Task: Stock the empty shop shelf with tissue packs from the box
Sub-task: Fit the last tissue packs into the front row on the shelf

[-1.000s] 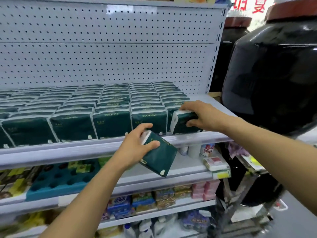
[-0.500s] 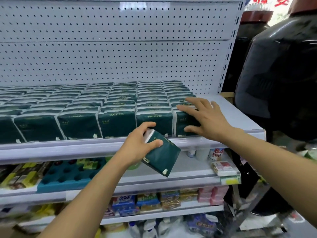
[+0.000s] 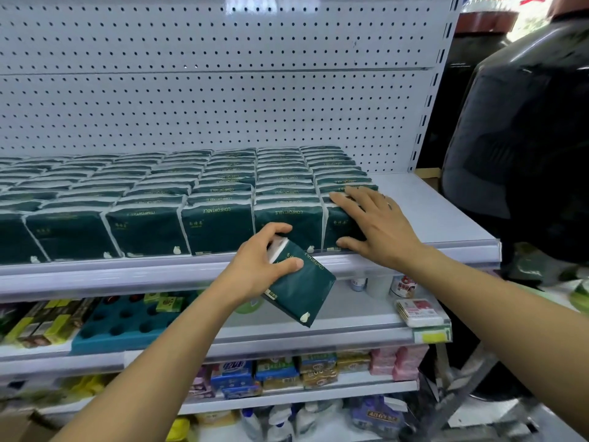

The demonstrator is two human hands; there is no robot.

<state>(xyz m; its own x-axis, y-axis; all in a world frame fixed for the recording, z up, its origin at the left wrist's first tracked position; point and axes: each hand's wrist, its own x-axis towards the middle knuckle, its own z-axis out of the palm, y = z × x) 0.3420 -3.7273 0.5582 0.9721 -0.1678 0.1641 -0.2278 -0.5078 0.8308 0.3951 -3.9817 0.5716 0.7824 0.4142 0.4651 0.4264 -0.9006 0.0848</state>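
Now our right hand [image 3: 379,229] has let go and lies flat-fingered on the shelved pack [image 3: 342,226], while our left hand [image 3: 255,269] grips the next pack [image 3: 299,285].

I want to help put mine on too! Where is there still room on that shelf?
Bare white shelf lies right of the last tissue-pack column, between it and the end upright. Leftward it is crowded: the rows fill the shelf to the front lip. The right hand rests on the front pack; the left hand holds a spare pack.
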